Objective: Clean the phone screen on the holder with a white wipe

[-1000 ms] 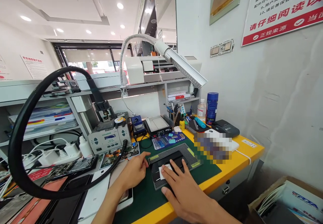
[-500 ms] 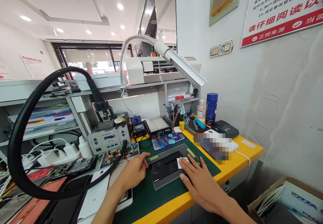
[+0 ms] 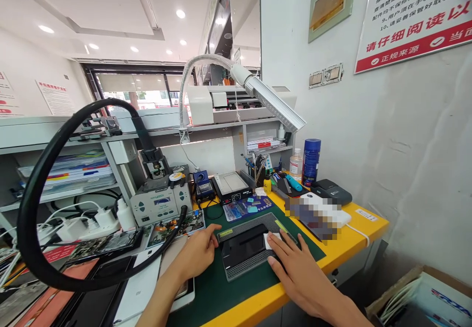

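Note:
On the green mat (image 3: pixel 254 292) lies a grey perforated pad (image 3: pixel 254 264), and on it a black glossy phone-like panel (image 3: pixel 241 248). My right hand (image 3: pixel 300 273) presses a small white wipe (image 3: pixel 268 242) onto the panel's right end. Its fingers are extended over the wipe, the thumb apart from them. At the pad's left edge rests my left hand (image 3: pixel 197 251), fingers curled and the index finger reaching toward the upper left corner. Whether it pinches the pad edge is hidden.
A black hose (image 3: pixel 27 204) loops across the left side from the hot-air station (image 3: pixel 160 204). Circuit boards (image 3: pixel 173 228) and phone parts crowd the left. A heating plate (image 3: pixel 232 184), blue can (image 3: pixel 311 162) and white phone (image 3: pixel 332 210) stand beyond. A lamp (image 3: pixel 276 103) hangs overhead.
The whole view has shifted slightly, everything appearing a little farther right and lower. My right hand has moved a bit with it, wipe under the fingers. The left hand keeps its curled pose.

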`<state>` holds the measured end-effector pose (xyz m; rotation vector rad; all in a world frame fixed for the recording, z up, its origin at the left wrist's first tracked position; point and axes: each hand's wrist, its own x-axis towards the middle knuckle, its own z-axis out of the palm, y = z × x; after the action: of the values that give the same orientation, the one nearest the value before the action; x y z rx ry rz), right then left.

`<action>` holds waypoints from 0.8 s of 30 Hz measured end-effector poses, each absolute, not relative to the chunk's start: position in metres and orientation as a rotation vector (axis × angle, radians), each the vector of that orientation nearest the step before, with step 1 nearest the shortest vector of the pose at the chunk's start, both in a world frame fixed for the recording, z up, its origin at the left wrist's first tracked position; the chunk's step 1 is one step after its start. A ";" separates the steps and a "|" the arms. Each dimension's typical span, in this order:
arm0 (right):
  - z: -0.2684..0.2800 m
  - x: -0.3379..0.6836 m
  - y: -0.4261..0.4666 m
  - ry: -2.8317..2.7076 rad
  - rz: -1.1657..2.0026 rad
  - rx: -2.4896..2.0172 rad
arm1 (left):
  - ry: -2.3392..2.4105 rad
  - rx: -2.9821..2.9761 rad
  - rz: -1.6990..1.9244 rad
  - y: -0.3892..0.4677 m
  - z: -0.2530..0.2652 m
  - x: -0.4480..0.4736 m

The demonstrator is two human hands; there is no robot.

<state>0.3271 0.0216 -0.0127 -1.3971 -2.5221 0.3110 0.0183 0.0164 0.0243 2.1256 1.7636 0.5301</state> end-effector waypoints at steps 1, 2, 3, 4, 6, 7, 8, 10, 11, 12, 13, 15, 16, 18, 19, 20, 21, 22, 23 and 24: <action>-0.012 0.326 0.024 -2.522 0.306 -1.399 | 1.767 2.127 0.530 0.017 0.024 0.018; -0.011 0.325 0.026 -2.524 0.299 -1.401 | 1.770 2.128 0.529 0.017 0.024 0.018; -0.010 0.323 0.029 -2.528 0.292 -1.403 | 1.772 2.128 0.526 0.016 0.024 0.018; -0.010 0.322 0.031 -2.533 0.286 -1.404 | 1.774 2.127 0.522 0.016 0.024 0.019; -0.008 0.318 0.037 -2.542 0.278 -1.405 | 1.772 2.130 0.519 0.015 0.026 0.019; -0.006 0.316 0.040 -2.546 0.278 -1.407 | 1.768 2.132 0.516 0.015 0.026 0.019; -0.005 0.314 0.042 -2.547 0.277 -1.408 | 1.768 2.134 0.515 0.014 0.027 0.019; -0.003 0.310 0.048 -2.548 0.277 -1.412 | 1.772 2.141 0.512 0.014 0.027 0.019; -0.001 0.308 0.051 -2.549 0.279 -1.413 | 1.774 2.144 0.511 0.014 0.027 0.019; 0.000 0.306 0.053 -2.553 0.285 -1.413 | 1.776 2.146 0.512 0.015 0.026 0.018; 0.001 0.305 0.055 -2.557 0.291 -1.413 | 1.775 2.149 0.516 0.015 0.026 0.018; 0.004 0.302 0.058 -2.563 0.300 -1.418 | 1.764 2.158 0.533 0.015 0.024 0.017; 0.006 0.300 0.059 -2.565 0.302 -1.421 | 1.756 2.162 0.544 0.016 0.024 0.017; 0.009 0.299 0.060 -2.569 0.309 -1.431 | 1.742 2.164 0.558 0.015 0.023 0.017; 0.010 0.298 0.059 -2.572 0.315 -1.435 | 1.736 2.158 0.559 0.015 0.023 0.016; 0.011 0.298 0.059 -2.575 0.324 -1.441 | 1.734 2.150 0.557 0.015 0.024 0.016; 0.012 0.299 0.058 -2.578 0.333 -1.447 | 1.734 2.140 0.550 0.014 0.024 0.016; 0.013 0.299 0.057 -2.578 0.341 -1.452 | 1.736 2.132 0.543 0.014 0.024 0.016; 0.013 0.300 0.055 -2.579 0.348 -1.454 | 1.742 2.127 0.535 0.014 0.025 0.016; 0.012 0.301 0.054 -2.578 0.353 -1.455 | 1.749 2.127 0.529 0.015 0.025 0.016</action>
<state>0.3010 0.0535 0.0124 -1.4551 -2.5780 0.3531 0.0160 0.0145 0.0249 2.1266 1.7489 0.5287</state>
